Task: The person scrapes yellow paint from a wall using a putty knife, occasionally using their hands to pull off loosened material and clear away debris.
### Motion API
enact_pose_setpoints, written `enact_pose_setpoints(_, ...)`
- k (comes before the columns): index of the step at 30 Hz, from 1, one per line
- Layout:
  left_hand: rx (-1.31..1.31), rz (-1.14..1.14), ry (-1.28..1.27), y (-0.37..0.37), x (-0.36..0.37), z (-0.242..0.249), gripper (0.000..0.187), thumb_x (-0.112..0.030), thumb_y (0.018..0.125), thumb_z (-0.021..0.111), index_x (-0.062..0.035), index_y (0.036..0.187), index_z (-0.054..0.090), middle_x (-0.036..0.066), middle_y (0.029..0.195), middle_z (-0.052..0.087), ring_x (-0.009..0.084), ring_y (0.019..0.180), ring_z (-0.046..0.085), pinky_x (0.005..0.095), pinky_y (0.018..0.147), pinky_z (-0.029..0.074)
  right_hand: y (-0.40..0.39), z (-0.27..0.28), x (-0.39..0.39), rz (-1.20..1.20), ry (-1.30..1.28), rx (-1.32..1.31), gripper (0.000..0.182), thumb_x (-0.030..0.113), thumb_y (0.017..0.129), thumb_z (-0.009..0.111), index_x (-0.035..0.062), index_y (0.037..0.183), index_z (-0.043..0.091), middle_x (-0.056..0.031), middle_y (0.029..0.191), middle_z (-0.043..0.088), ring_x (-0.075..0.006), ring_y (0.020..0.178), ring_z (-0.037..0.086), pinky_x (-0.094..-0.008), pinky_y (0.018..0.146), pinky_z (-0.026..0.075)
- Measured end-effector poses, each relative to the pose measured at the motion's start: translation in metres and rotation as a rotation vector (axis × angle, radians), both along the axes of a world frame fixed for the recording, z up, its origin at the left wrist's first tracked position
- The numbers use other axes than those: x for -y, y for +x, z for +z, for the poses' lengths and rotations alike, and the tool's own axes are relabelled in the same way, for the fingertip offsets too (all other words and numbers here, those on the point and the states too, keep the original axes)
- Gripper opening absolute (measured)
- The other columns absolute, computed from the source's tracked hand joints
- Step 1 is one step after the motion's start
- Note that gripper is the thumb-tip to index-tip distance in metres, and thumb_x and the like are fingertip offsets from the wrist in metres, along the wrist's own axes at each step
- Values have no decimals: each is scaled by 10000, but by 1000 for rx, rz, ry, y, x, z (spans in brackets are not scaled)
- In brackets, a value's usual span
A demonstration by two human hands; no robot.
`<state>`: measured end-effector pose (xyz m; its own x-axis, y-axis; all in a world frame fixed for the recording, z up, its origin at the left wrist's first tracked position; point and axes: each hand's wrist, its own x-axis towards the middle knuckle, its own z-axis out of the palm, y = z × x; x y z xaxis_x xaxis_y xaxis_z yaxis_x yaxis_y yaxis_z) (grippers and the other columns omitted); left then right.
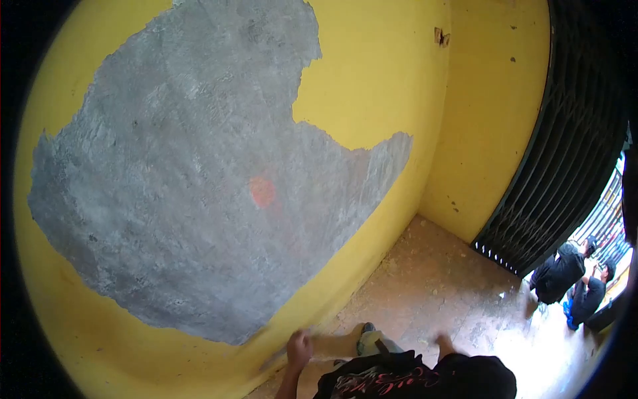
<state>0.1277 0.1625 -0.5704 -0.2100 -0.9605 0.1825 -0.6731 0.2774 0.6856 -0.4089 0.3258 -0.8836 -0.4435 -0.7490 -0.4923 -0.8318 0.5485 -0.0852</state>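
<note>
My left hand (pixel 299 347) is near the foot of the yellow wall, its fingers curled into a fist; nothing sticks out of it. On the other side of my body, my right hand (pixel 444 342) hangs low over the floor. It is small and smeared, so its fingers do not show clearly. Between the hands are my black shirt (pixel 412 379) with red lettering and one shoe (pixel 367 327). A large grey patch of bare plaster (pixel 199 146), with ragged edges and a faint orange spot (pixel 262 192), covers much of the wall. Neither hand appears to touch the wall.
The yellow wall (pixel 372 73) meets a corner with a small broken hole (pixel 440 37). A dark folding metal gate (pixel 551 146) stands at the right. Two people in dark clothes (pixel 561 272) are by the bright opening. The brown floor (pixel 432 279) looks dusty.
</note>
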Motion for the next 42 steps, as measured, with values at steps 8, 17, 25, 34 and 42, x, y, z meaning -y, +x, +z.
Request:
enact_pose_setpoints(8, 35, 140, 95, -8, -25, 23, 243, -187, 846, 589, -19, 996, 678, 186, 990, 675, 345, 950, 644, 408, 841, 501, 4, 44, -132, 45, 462, 198, 458, 390, 766, 640, 56, 1077, 660, -166, 1127, 643, -317, 1061, 602, -443, 895, 480)
enact_pose_setpoints(17, -698, -998, 30, -339, 68, 241, 356, -225, 901, 576, -64, 1219, 574, 147, 1239, 567, 277, 1182, 520, 406, 1013, 395, 18, 92, 267, 906, 46, -150, 317, 250, 732, 653, 41, 968, 690, -168, 993, 683, -328, 951, 653, -461, 805, 502)
enact_pose_setpoints(25, 76, -1060, 262, -422, 140, 208, 424, -328, 896, 593, -52, 1218, 577, 210, 1199, 576, 311, 1080, 566, 430, 972, 408, 77, 153, 338, 1070, -17, -60, 246, 223, 796, 622, 73, 970, 710, -136, 1014, 688, -312, 943, 657, -477, 809, 505)
enact_pose_setpoints(34, 782, -168, -294, -322, 175, 163, 598, -511, 938, 462, -106, 1378, 460, 214, 1334, 512, 364, 1267, 457, 601, 1099, 184, 46, 153, 283, 986, 70, 171, 290, 283, 799, 602, 80, 992, 679, -158, 1122, 640, -323, 1044, 611, -468, 893, 472)
enact_pose_setpoints(42, -190, -2, 442, -252, 108, 108, 488, -412, 966, 486, -69, 1312, 513, 181, 1158, 634, 283, 1064, 608, 379, 931, 452, -109, -51, 244, 560, -519, -2, 424, 474, 800, 657, 56, 819, 724, -139, 797, 695, -293, 824, 658, -495, 791, 470)
